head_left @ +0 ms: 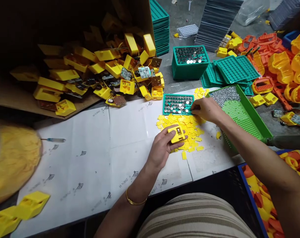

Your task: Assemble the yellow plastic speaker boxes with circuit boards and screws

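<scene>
My left hand (162, 145) is closed round a yellow plastic housing (177, 134) with a small open compartment facing up. Something dark and metallic shows inside that compartment. My right hand (204, 109) reaches to the right edge of a green tray (167, 110) that holds rows of button cells (180, 106). Its fingertips are bent together at the tray, and whether a cell is between them I cannot make out. Below the tray, a heap of small flat yellow covers (189, 130) spreads over the white sheet, just beyond my left hand.
A green basket (260, 122) with many small screws (225, 96) stands at the right. Behind are stacked green trays (189, 71). A carton (87, 102) of wired yellow housings lies back left. A screwdriver (56, 140) and a bag of yellow parts (18, 162) are at left.
</scene>
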`<state>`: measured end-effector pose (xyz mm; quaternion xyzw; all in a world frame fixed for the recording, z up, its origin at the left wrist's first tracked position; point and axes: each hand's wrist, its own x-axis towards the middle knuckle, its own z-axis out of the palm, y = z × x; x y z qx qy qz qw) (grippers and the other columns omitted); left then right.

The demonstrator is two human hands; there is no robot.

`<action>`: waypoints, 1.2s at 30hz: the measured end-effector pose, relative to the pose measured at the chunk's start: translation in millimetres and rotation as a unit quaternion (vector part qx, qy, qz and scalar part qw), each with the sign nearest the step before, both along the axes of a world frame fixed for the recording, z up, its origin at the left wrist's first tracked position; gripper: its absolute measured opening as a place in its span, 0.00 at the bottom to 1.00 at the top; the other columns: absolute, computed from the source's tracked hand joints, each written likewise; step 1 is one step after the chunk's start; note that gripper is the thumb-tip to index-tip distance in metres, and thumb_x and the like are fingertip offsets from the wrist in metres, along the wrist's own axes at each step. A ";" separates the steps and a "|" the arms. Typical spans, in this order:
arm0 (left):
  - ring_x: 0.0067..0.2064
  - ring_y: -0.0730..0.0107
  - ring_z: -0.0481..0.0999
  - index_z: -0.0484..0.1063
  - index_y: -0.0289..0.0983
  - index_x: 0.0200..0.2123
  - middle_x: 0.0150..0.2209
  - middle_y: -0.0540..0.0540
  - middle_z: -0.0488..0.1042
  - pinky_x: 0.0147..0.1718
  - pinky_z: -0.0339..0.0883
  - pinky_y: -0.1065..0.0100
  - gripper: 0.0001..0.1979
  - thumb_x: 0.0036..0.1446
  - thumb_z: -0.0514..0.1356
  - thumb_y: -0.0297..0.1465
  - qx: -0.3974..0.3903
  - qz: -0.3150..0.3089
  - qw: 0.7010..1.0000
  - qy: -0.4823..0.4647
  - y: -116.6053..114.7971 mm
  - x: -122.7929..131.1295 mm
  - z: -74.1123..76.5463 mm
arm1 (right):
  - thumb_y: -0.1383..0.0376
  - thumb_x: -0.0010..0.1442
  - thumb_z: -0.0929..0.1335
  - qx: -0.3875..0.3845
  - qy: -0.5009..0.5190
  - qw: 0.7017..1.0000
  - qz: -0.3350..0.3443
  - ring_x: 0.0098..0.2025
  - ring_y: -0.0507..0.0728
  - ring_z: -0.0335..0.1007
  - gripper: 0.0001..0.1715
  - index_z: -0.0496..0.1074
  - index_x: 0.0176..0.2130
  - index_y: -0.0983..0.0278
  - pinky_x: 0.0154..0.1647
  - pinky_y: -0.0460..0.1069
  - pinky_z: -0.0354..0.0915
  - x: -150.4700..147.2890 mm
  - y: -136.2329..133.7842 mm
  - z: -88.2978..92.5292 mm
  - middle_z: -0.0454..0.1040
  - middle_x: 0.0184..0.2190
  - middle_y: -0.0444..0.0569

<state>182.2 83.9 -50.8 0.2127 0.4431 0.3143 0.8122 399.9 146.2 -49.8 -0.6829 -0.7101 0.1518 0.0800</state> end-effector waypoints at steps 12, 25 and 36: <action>0.43 0.65 0.78 0.73 0.33 0.43 0.48 0.40 0.74 0.34 0.76 0.71 0.12 0.56 0.60 0.30 0.025 0.026 0.999 0.012 0.3 1.4 -1.2 | 0.67 0.57 0.70 0.100 0.313 0.944 0.043 0.32 0.51 0.73 0.03 0.75 0.35 0.64 0.34 0.47 0.69 -43.2 -67.5 14.0 0.78 0.32 0.46; 0.42 0.69 0.74 0.73 0.35 0.43 0.41 0.46 0.72 0.47 0.73 0.60 0.12 0.55 0.60 0.31 0.040 0.034 0.999 0.007 -3.7 3.9 -4.6 | 0.69 0.61 0.66 0.129 0.209 0.966 0.080 0.32 0.52 0.69 0.06 0.72 0.32 0.64 0.33 0.47 0.64 -61.4 -76.7 10.2 0.73 0.30 0.47; 0.47 0.64 0.75 0.73 0.36 0.45 0.48 0.44 0.72 0.43 0.75 0.64 0.14 0.56 0.60 0.34 0.070 0.034 0.997 0.019 -6.5 3.9 -4.7 | 0.65 0.65 0.62 0.117 0.158 0.969 0.151 0.36 0.54 0.70 0.10 0.71 0.38 0.65 0.36 0.48 0.65 -54.0 -76.8 11.5 0.72 0.35 0.51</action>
